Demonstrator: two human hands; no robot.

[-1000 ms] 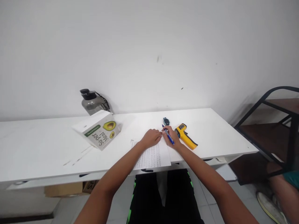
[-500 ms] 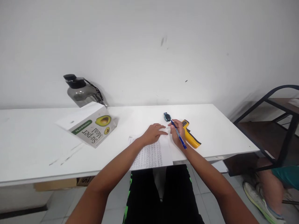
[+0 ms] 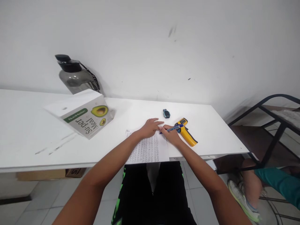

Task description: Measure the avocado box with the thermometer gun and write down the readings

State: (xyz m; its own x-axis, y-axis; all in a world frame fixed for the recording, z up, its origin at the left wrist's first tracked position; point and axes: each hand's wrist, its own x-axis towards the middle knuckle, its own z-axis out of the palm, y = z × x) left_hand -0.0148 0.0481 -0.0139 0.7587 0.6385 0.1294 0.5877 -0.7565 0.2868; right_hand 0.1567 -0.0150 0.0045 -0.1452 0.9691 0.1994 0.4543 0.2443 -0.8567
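Note:
My right hand (image 3: 170,135) is closed round a blue pen (image 3: 175,127), its tip down at the upper right of a sheet of paper (image 3: 146,150). Rows of dark marks cover much of that sheet, too small to read. Across the sheet's top lies my left hand (image 3: 151,127), fingers stretched out and almost meeting my right hand. A yellow-and-black infrared thermometer (image 3: 189,137) rests just right of my right hand, partly behind the pen. Beyond both hands sits a small dark watch (image 3: 166,114) with a teal strap.
To the left, a white carton with avocado pictures (image 3: 87,120) stands before a grey bottle with a black lid (image 3: 75,75). The white table (image 3: 220,134) meets a wall behind. At right are a black metal rack (image 3: 272,137) and another person's leg and shoe (image 3: 246,200).
The pen has swung from pointing up and away to tip-down on the paper, as my right hand moved left toward my left hand. The whole view has shifted slightly.

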